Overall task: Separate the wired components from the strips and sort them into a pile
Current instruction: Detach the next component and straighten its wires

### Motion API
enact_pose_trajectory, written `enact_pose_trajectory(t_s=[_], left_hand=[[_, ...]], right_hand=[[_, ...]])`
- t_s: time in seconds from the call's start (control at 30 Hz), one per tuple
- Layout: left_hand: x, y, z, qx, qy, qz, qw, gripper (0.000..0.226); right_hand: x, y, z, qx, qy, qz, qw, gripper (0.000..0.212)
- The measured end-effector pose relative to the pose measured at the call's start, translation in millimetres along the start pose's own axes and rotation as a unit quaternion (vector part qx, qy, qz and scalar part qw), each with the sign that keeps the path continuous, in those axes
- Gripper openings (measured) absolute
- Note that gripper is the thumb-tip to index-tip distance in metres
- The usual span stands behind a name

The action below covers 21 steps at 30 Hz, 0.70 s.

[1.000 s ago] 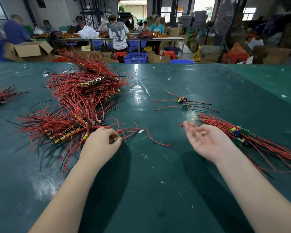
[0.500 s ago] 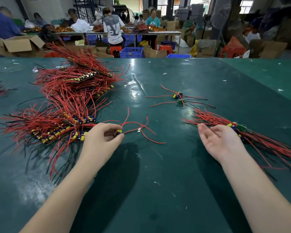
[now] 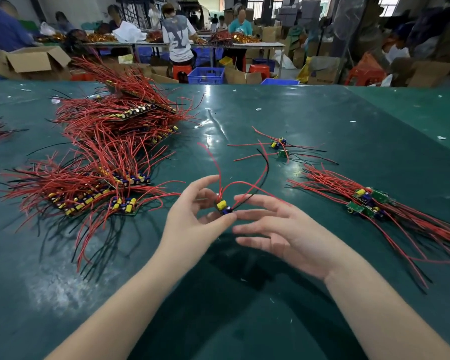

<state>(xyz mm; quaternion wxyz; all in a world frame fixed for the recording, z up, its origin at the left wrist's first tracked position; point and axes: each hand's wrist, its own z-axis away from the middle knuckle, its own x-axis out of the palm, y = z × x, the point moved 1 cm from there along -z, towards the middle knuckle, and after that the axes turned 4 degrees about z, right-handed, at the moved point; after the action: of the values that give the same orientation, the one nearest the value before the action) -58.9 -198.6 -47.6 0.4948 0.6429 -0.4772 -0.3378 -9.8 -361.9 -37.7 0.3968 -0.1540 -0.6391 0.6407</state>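
Left hand point(image 3: 192, 224) pinched one freed wired component point(image 3: 224, 206) above the green table point(image 3: 244, 320); right hand point(image 3: 286, 229) hovered beside it, fingers loose, holding nothing. Handover seemed underway; next, carrying it right to the sorted pile point(image 3: 369, 201).

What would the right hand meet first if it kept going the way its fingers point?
Probably the wired component pinched in the left hand; the right hand's fingers point left toward it, apparently just short.

Glossy green table cover point(image 3: 244, 118) with scuffed dull patches; wires point(image 3: 109, 141) sheathed in smooth red plastic; matt cardboard boxes point(image 3: 31, 61) upper left.
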Motion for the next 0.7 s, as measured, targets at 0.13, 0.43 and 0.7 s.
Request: enact_pose_trajectory(t_s=[0.13,0.43,0.7], left_hand=[[2,-5,0,-0.025,-0.007,0.009,1.000,0.042],[2,-11,3,-0.140,-0.078,0.130,0.978,0.019],[0,-9,2,-0.102,-0.066,0.024,0.992,0.020]], right_hand=[[5,5,-2,-0.082,0.096,0.056,0.990,0.022],[10,10,-3,-0.180,0.189,0.217,0.941,0.013],[7,16,-4,-0.162,0.225,0.306,0.911,0.012]])
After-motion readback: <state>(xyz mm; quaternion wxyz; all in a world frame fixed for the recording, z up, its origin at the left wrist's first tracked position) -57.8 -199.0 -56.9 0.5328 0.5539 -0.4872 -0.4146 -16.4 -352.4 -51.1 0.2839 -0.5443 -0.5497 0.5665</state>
